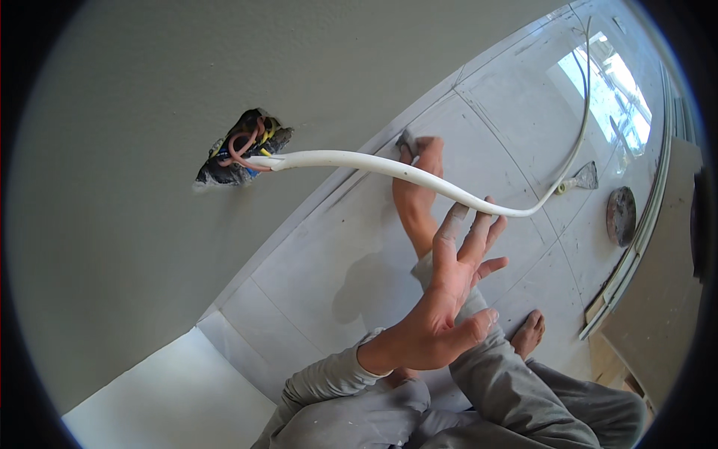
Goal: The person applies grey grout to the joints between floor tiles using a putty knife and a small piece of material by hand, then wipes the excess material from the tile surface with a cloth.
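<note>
My left hand (449,299) is open, fingers spread, with fingertips against the underside of a white cable (366,163). The cable runs from a rough hole (243,150) in the grey wall, where pink and yellow wires (254,138) are looped, across to the far right. My right hand (419,183) is lower, beyond the cable and partly behind it, closed on a small dark grey object (406,141) that I cannot make out, near the base of the wall.
A scraper (585,176) and a round, dark, stained container (620,217) are on the tiled floor (292,314). Long strips and a board (654,247) line the right side. My bare foot (529,333) and bent legs are below. A white surface (164,389) fills the lower left.
</note>
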Motion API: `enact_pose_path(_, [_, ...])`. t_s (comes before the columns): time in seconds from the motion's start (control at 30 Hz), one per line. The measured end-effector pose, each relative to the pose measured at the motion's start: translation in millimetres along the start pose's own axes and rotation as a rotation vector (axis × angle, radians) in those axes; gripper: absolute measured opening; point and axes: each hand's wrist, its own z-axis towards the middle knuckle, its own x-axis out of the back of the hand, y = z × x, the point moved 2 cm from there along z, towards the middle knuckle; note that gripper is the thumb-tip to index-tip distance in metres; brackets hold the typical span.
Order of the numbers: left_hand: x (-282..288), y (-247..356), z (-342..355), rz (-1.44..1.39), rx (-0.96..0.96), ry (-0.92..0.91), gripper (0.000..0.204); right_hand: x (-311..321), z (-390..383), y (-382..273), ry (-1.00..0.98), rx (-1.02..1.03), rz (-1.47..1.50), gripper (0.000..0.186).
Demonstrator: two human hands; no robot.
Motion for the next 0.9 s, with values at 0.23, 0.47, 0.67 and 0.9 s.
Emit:
enact_pose_path(0.23, [-0.3,-0.6,1.4,0.033,-0.026,-0.051,0.116,-28.3,-72.1,-21.6,-0.165,0.074,-0.14,0.02])
enact_pose_path(0.47, [-4.9,3.7,5.6,0.067,-0.001,-0.01,0.116,-35.2,-160.6,-70.8,-0.433,0.012,-0.014,0.014])
enact_pose_path(0.67, [-6.2,15.7,1.3,0.101,0.006,0.04,0.114,-27.3,-136.8,-63.5,-0.424,0.094,0.179,0.02])
enact_pose_path(0.9, [-9.5,3.6,8.4,0.023,-0.002,0.0,0.117,19.1,75.6,27.3,0.103,0.131,-0.093,0.018])
